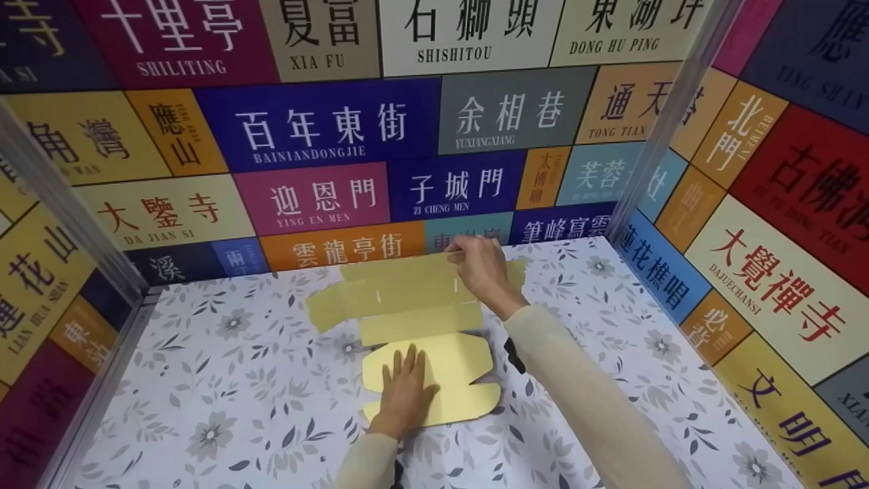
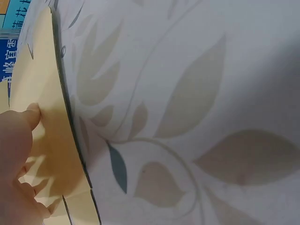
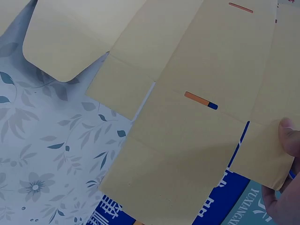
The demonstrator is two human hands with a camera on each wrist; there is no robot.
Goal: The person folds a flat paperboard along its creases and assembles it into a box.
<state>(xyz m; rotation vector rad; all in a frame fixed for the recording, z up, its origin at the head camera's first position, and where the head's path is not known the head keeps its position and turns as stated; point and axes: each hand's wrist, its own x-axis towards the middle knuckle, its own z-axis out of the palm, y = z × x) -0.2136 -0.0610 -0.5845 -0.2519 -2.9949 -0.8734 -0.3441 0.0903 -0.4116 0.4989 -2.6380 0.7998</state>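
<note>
A flat yellow cardboard box blank, die-cut with flaps, creases and two narrow slits, lies across the table with its far part tilted up. On the near rounded panel rests my left hand, fingers spread and straight, pressing the card down. My right hand pinches the far edge flap between thumb and fingers. In the right wrist view that thumb sits on the flap's face. The left wrist view shows the left thumb touching the card near its edge.
The table wears a white cloth printed with grey flowers and leaves. Behind it stands a wall of coloured panels with Chinese lettering. Side walls enclose the table left and right.
</note>
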